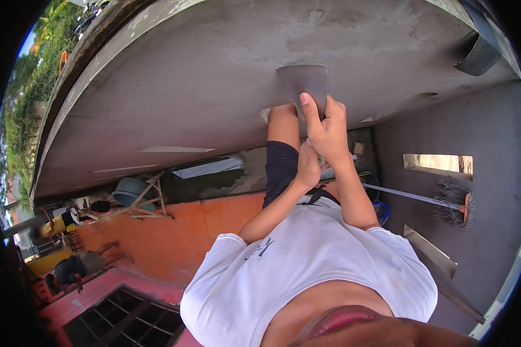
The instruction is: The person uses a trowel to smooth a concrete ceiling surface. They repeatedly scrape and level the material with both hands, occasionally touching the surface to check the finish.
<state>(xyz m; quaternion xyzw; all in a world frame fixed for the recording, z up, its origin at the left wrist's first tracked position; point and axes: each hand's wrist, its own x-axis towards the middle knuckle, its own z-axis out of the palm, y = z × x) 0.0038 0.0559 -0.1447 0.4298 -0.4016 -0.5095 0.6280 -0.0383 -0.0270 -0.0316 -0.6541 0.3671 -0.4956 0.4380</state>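
My right hand (329, 128) is closed around a putty knife (304, 78) with a broad, flared grey blade. My thumb presses along the blade's face, and the wide edge lies against a grey plastered wall (214, 75). Just below, my left hand (309, 165) is curled close to my right wrist. A small pale-green bit (322, 162) shows beside its fingers; whether it is the knife's handle end or a separate thing I cannot tell. Whitish, streaky patches mark the wall around and above the blade.
To the right, a mop (454, 202) leans against a grey side wall (388, 139) with slot openings. A bent dark sheet (479, 55) hangs at the upper right. Left are a grey tub (134, 192), a wooden trestle (150, 199), an orange floor (185, 225) and another person (81, 269).
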